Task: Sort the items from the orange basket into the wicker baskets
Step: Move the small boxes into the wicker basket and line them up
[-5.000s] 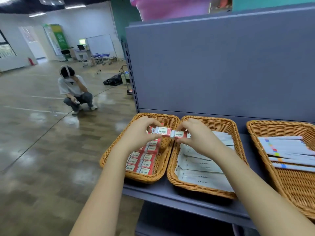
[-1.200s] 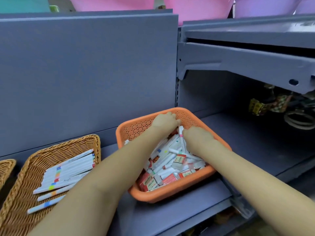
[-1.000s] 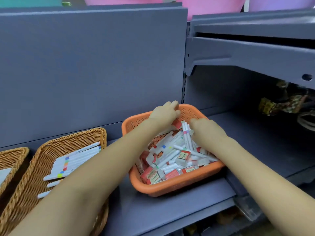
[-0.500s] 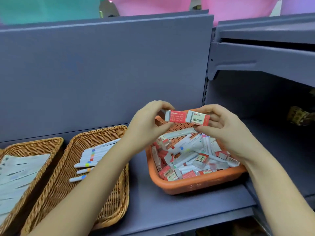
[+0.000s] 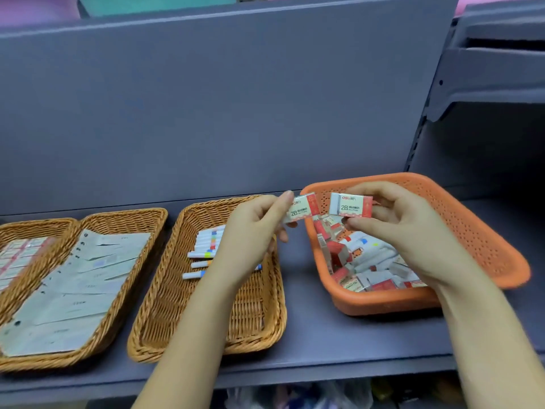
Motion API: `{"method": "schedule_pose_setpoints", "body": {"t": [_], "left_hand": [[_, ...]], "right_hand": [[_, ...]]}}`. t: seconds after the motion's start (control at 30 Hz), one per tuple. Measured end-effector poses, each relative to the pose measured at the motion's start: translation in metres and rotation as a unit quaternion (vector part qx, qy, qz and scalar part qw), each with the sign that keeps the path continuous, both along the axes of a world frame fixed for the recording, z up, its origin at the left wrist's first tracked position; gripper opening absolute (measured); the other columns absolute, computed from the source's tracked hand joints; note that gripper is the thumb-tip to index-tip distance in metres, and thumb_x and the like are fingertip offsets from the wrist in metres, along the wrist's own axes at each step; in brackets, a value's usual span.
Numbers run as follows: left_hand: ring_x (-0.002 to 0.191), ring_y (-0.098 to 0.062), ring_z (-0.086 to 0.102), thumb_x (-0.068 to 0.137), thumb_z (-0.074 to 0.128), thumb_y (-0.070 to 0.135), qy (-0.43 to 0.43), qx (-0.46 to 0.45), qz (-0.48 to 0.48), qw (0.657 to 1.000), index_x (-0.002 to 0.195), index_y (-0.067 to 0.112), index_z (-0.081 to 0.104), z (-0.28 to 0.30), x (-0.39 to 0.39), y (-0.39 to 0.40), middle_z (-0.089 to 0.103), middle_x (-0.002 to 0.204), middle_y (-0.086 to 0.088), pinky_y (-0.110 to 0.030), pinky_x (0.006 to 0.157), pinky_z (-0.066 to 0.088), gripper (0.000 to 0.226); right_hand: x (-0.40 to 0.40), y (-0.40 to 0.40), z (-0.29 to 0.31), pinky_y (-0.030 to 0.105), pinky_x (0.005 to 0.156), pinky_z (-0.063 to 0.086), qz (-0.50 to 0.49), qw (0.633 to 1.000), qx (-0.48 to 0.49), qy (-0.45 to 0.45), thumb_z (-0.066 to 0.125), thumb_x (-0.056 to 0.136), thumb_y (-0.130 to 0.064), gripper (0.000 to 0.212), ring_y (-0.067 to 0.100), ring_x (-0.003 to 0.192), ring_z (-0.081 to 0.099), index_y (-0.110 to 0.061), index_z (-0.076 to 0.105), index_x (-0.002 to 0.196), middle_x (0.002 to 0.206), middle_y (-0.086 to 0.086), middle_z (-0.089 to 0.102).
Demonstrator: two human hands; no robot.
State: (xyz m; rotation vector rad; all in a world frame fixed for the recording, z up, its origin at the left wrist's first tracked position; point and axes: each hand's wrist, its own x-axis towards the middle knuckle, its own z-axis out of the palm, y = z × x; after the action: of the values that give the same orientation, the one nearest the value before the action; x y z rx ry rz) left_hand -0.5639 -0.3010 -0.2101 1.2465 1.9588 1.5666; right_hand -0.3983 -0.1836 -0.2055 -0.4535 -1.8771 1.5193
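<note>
Each hand, left hand (image 5: 250, 231) and right hand (image 5: 401, 228), pinches one eraser above the orange basket (image 5: 486, 231), which remains well filled; sorting is unfinished.

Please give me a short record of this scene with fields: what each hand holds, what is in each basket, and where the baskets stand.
left hand: pinches one red and white box marked 2B
right hand: holds a second box of the same kind
orange basket: at right on the shelf, holds mixed boxes and white markers
middle wicker basket: white markers with coloured bands
wicker basket with paper packets: flat pale packets
far left wicker basket: rows of small red and white boxes, mostly out of view
</note>
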Motion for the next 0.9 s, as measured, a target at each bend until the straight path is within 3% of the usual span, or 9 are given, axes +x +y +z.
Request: {"method": "schedule_pose_setpoints", "body": {"t": [0.1,0.27,0.37,0.47,0.6,0.77,0.9], "left_hand": [[0.047,-0.015,0.043,0.099,0.045,0.032,-0.053,0.003,-0.014,0.999,0.082,0.005,0.063,-0.002,-0.011,-0.013,0.055,0.063,-0.010,-0.021,0.044,0.032,0.037],[0.053,-0.006,0.047,0.102,0.038,0.020,-0.058,0.008,-0.058,0.997,0.100,0.021,0.064,0.001,-0.034,-0.041,0.054,0.065,0.004,-0.020,0.046,0.036,0.025],[0.062,0.000,0.051,0.097,0.050,0.022,-0.039,-0.030,-0.107,0.993,0.107,0.029,0.058,-0.002,-0.053,-0.059,0.056,0.076,0.012,-0.018,0.050,0.043,0.015],[0.073,0.000,0.053,0.091,0.061,0.021,0.036,-0.041,-0.120,0.991,0.106,0.038,0.056,-0.010,-0.075,-0.075,0.060,0.091,0.019,-0.018,0.056,0.045,0.023],[0.092,0.001,0.049,0.087,0.067,0.026,0.147,-0.052,-0.105,0.982,0.108,0.040,0.059,-0.018,-0.102,-0.092,0.052,0.099,0.020,-0.010,0.075,0.040,0.027],[0.085,0.006,0.046,0.081,0.072,0.026,0.223,-0.063,-0.067,0.970,0.107,0.031,0.065,-0.015,-0.128,-0.118,0.048,0.089,0.018,-0.005,0.070,0.034,0.028],[0.083,0.003,0.048,0.079,0.074,0.026,0.237,-0.075,-0.021,0.968,0.103,0.028,0.068,-0.019,-0.142,-0.144,0.053,0.087,0.015,-0.008,0.067,0.034,0.025]], "right_hand": [[-0.018,-0.018,-0.002,0.026,0.077,0.055,0.008,1.000,0.008,-0.013,0.066,0.077,0.010,0.035,0.011,0.085,0.068,-0.018,0.064,0.098,0.092,-0.003,0.072],[-0.049,-0.044,-0.006,0.016,0.071,0.052,0.002,1.000,0.008,-0.010,0.065,0.078,0.011,0.036,0.007,0.075,0.068,-0.019,0.062,0.098,0.082,-0.010,0.071],[-0.065,-0.059,-0.010,0.015,0.072,0.052,-0.002,1.000,-0.003,-0.003,0.063,0.078,0.013,0.037,0.006,0.079,0.068,-0.018,0.062,0.098,0.085,-0.011,0.071],[-0.080,-0.072,-0.017,0.022,0.079,0.054,-0.008,1.000,0.005,-0.027,0.063,0.079,0.012,0.037,0.010,0.085,0.069,-0.020,0.062,0.099,0.090,-0.008,0.071],[-0.100,-0.090,-0.021,0.028,0.086,0.052,-0.031,0.994,0.058,-0.088,0.064,0.081,0.005,0.037,0.011,0.090,0.067,-0.028,0.060,0.097,0.096,-0.007,0.069],[-0.127,-0.111,-0.016,0.008,0.072,0.046,-0.034,0.976,0.158,-0.144,0.065,0.082,-0.004,0.030,-0.004,0.079,0.061,-0.028,0.059,0.097,0.090,-0.017,0.063],[-0.153,-0.123,-0.017,0.017,0.076,0.045,0.004,0.954,0.237,-0.185,0.065,0.081,-0.007,0.029,0.004,0.088,0.057,-0.027,0.056,0.101,0.095,-0.021,0.057]]}}
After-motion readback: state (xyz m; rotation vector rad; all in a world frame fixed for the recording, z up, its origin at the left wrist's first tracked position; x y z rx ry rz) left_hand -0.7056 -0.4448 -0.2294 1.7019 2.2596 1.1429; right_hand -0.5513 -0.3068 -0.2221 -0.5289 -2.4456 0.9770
